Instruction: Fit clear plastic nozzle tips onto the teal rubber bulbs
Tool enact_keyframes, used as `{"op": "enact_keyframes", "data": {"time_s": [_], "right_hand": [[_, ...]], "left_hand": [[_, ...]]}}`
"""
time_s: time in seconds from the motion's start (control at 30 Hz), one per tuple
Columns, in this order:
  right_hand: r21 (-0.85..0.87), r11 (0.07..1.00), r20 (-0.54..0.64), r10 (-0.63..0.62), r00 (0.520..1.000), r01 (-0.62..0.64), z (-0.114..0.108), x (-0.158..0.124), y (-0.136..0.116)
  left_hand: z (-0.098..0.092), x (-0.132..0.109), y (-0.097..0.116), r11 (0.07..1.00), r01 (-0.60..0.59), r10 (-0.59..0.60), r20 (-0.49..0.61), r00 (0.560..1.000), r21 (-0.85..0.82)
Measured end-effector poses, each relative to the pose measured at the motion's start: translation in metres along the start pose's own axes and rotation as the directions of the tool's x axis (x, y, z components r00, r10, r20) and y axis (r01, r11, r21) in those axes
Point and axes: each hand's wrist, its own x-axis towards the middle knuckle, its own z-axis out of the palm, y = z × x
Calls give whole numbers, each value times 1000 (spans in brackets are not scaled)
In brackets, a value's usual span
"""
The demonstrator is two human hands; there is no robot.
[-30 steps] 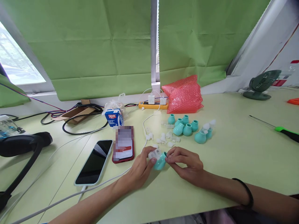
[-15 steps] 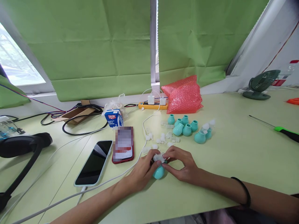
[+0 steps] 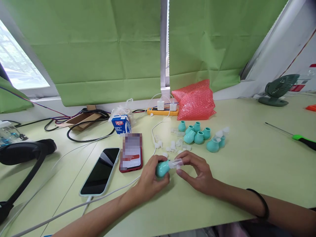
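Note:
My left hand (image 3: 153,177) is wrapped round a glossy teal squeeze bulb (image 3: 163,169), which lies on its side with its neck to the right. A clear plastic tube (image 3: 174,163) sticks out from the neck. At the tube's far end my right hand (image 3: 197,172) grips it between thumb and fingers. Beyond the hands lie several small translucent plastic pieces (image 3: 173,144). Several more teal bulbs (image 3: 189,136) stand behind those, open at the neck. Farther right, two teal bulbs (image 3: 212,144) have translucent fittings on their necks.
Left of the hands lie a phone in a red case (image 3: 134,158) and a phone in a pale case (image 3: 100,172). A white cable (image 3: 118,190) crosses beneath my left arm. Pink bubble wrap (image 3: 196,102), a power strip (image 3: 158,112), a milk carton (image 3: 120,124) and a screwdriver (image 3: 296,137) are farther out.
The bulb has tipped from upright to lying sideways and shifted slightly left. My left hand now wraps its body, and the clear tube shows pointing right, with my right hand at its end.

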Motion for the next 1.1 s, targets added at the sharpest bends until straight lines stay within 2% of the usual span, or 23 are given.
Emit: {"op": "enact_keyframes", "data": {"time_s": [0.2,0.37,0.5,0.6,0.7,0.9,1.1], "right_hand": [[87,994,0,68,998,-68,0,-1,4],[108,989,45,95,994,-100,1,0,5],[145,965,50,214,976,-219,2,-1,8],[146,939,97,300,949,-312,3,-1,10],[158,896,169,391,905,-416,2,-1,12],[270,714,335,560,758,-646,0,3,12],[292,596,446,607,658,-748,-4,8,10]], "left_hand": [[-5,2,-2,997,-59,56,-65,996,-43],[-4,5,-3,993,-94,85,-110,990,-75],[-3,7,-3,995,-75,68,-100,993,-66],[-3,8,-5,996,-66,60,-98,993,-57],[-2,8,-9,994,-94,88,-109,990,-58],[-1,7,-12,981,-192,188,-161,969,-7],[1,4,-12,954,-291,300,-165,940,77]]}}
